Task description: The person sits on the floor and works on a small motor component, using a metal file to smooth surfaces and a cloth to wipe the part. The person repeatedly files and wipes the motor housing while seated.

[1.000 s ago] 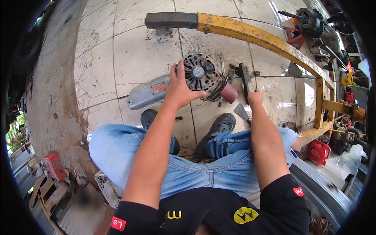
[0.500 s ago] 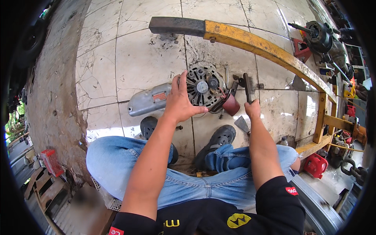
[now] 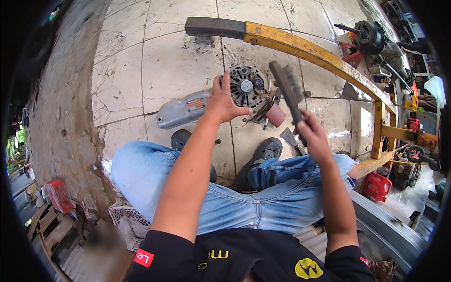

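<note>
A round, vented alternator (image 3: 246,86) rests on the tiled floor in front of me. My left hand (image 3: 221,104) grips its left side, fingers at the upper rim and thumb at the lower. In my right hand (image 3: 314,136) is a wire brush (image 3: 285,87), held by the handle, raised and tilted to the right of the alternator. Its bristles face right and look blurred. Left of the alternator lies a grey metal cover (image 3: 181,113). A reddish curl of sandpaper (image 3: 276,115) sits by its lower right, and a scraper (image 3: 288,137) lies below the brush.
A yellow steel beam (image 3: 314,54) with a dark end arches over the floor beyond the alternator, joined to a frame at right. A greasy mechanical assembly (image 3: 371,37) stands far right. A red case (image 3: 377,187) is by my right knee, a white crate (image 3: 129,216) at lower left.
My right hand has lifted the wire brush and drawn it back toward me, turning its bristles into view. My left hand stays on the alternator. The view has shifted slightly.
</note>
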The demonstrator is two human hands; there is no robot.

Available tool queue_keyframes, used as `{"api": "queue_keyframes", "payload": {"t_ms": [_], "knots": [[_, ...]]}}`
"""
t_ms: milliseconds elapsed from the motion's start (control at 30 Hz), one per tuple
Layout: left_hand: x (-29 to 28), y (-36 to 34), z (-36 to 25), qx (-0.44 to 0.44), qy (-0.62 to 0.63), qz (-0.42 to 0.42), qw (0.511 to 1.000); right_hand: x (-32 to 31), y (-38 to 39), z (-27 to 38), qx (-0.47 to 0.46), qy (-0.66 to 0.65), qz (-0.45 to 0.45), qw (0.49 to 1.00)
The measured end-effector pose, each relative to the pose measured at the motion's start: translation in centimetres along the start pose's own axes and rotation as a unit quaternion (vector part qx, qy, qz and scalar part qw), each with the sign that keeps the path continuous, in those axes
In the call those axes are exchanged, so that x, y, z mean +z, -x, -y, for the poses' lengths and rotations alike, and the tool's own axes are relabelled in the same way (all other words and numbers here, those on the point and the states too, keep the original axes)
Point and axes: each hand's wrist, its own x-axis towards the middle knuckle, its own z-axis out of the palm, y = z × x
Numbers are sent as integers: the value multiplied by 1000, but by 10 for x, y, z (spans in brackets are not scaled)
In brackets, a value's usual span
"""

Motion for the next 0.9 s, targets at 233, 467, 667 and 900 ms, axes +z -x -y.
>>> {"api": "queue_keyframes", "payload": {"t_ms": [233,467,667,900], "knots": [[18,-14,19,53,-23,-53,997,65,71,16,-202,13,40,979],[9,-3,11,132,-60,-92,985,78,69,61,-293,184,148,926],[6,-4,-6,-16,-16,29,999,34,32,56,-6,-104,42,994],[1,0,0,0,-6,9,1000,23,-28,51,63,-130,-73,987]]}}
